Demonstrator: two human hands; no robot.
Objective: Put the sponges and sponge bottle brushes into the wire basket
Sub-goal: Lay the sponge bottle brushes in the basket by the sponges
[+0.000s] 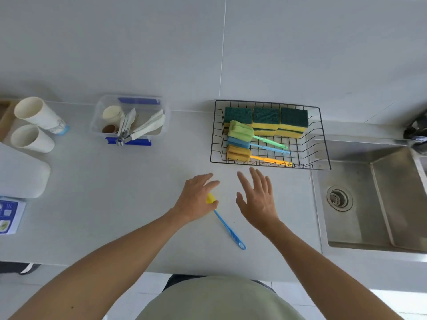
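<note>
Pale grey counter [115, 204] is stretching out below me, backed by a tiled wall of the same grey, with a steel sink [379, 199] sunk into its right end. Nearest to me, close to the front edge, the last sponge bottle brush [227, 228] is lying flat on the counter, its blue handle angling toward me and to the right. My left hand [196, 199] is covering its yellow sponge head [210, 198], so only a sliver is peeking out beside my thumb; the fingers are curving loosely over it, and it looks as though they are only touching it rather than gripping, though the palm is hiding the contact. My right hand [257, 199] is hovering just beside it, spread flat with fingers splayed, holding nothing.

Just beyond my fingertips, the wire basket [213, 144] is sitting against the counter's back edge, next to the sink. Inside it, three brushes are lying side by side along the left: orange brush [239, 153] at the front, blue brush [239, 143] in the middle, green brush [240, 131] behind. Green-and-yellow sponges [266, 122] are standing in a row along the basket's back wall.

Farther left, a clear plastic tub [130, 120] of odds and ends is resting by the back edge, and two paper cups [34, 125] are lying near the far left corner.
</note>
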